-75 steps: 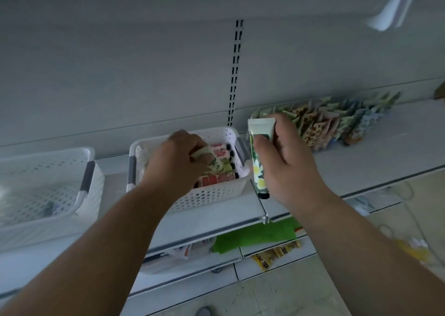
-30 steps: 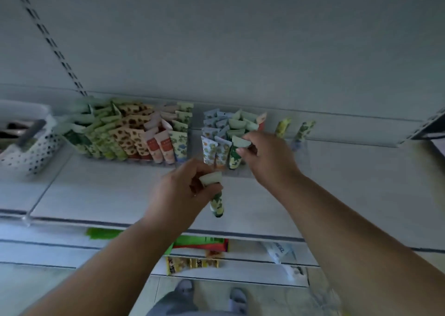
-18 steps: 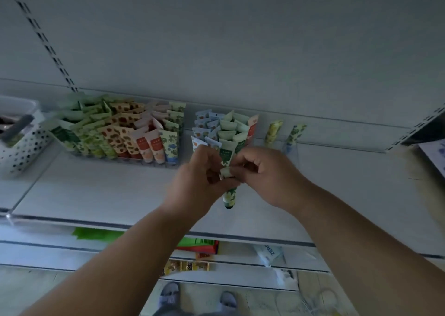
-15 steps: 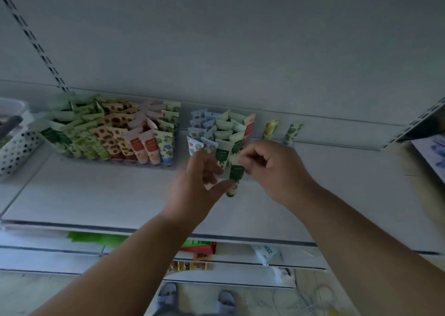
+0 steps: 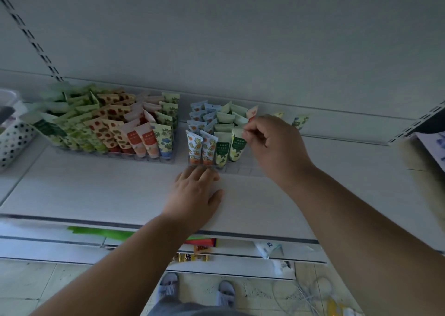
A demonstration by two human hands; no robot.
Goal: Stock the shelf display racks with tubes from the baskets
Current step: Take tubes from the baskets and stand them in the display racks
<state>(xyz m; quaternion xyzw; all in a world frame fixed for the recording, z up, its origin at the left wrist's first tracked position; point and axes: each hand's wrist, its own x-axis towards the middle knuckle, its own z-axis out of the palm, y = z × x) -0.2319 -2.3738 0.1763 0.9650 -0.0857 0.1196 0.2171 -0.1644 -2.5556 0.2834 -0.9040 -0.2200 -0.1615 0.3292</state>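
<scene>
Two clear display racks stand on the white shelf [image 5: 120, 195]. The left rack [image 5: 115, 155] is packed with green, orange-spotted, pink and floral tubes. The right rack [image 5: 243, 170] holds several blue, orange and green tubes on its left side. My right hand [image 5: 274, 144] pinches the crimped top of a green-and-yellow flower tube [image 5: 237, 147] standing in the front row of the right rack. My left hand [image 5: 195, 192] lies flat on the shelf, fingertips touching the right rack's front edge, holding nothing.
A white perforated basket [image 5: 12, 137] sits at the far left of the shelf. Two lone tubes [image 5: 299, 121] stand at the right rack's back right. Lower shelves hold green and yellow packets [image 5: 101, 231]. My feet and loose cables are on the floor below.
The flower tube passed from my left hand to my right, which set it upright in the right rack. My left hand dropped onto the shelf at the rack's front.
</scene>
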